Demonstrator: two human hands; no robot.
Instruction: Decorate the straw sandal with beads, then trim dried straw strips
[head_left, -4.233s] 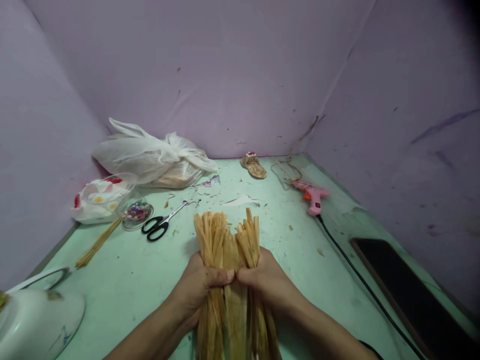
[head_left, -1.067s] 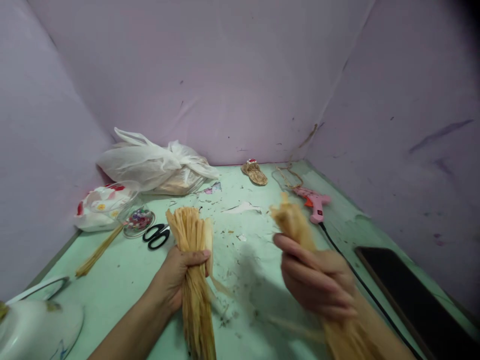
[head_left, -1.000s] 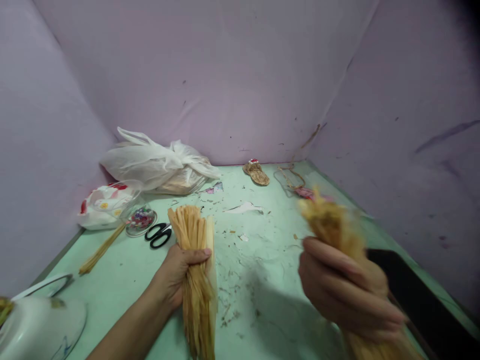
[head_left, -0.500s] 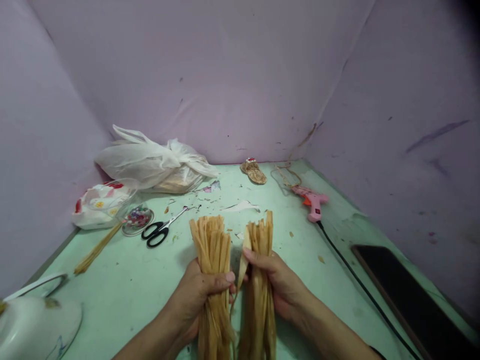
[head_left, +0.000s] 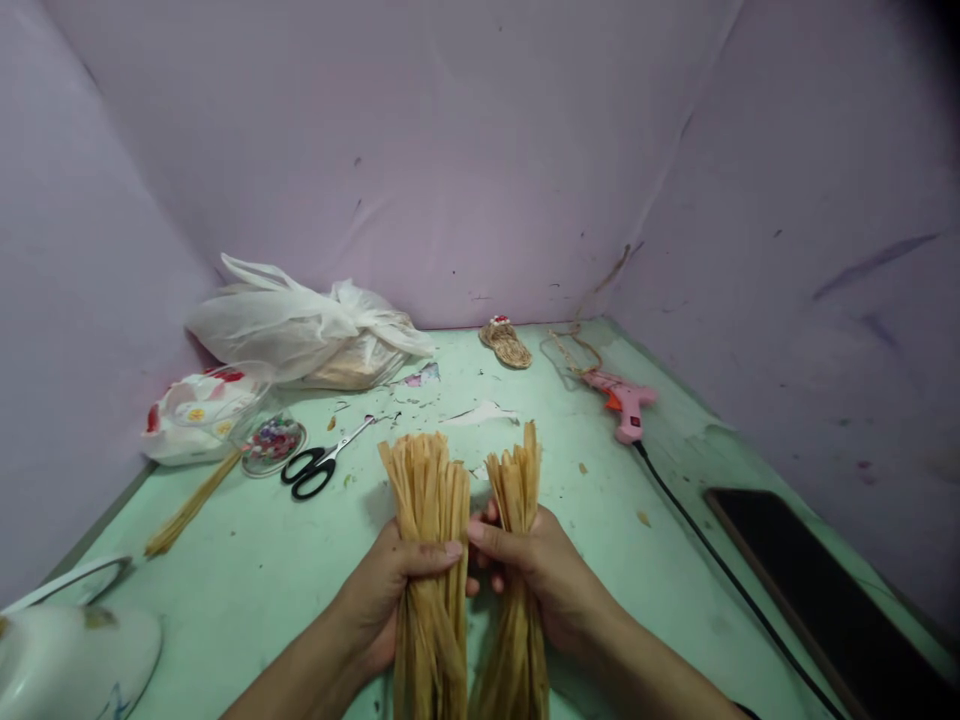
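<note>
Two bundles of flat, straw-coloured dried strips stand side by side at the bottom centre, their cut ends pointing away from me. My left hand (head_left: 405,585) is wrapped round the thicker left bundle (head_left: 430,500), thumb across its front. The right bundle (head_left: 516,490) is thinner at the top and sits in my right hand (head_left: 536,560), whose thumb points toward the left bundle. The fingertips of both hands nearly meet in the narrow gap. Both bundles run out of view at the bottom edge.
Black-handled scissors (head_left: 313,470), a dish of beads (head_left: 274,443) and a thin straw bundle (head_left: 193,505) lie left. Behind are a white plastic bag (head_left: 300,325) and a small woven slipper (head_left: 508,343). A pink glue gun (head_left: 630,408) and a dark phone (head_left: 817,600) lie right.
The loose pale strip between the bundles no longer stands apart by my right thumb. The left bundle looks wider at its right side, and the right one narrower.
</note>
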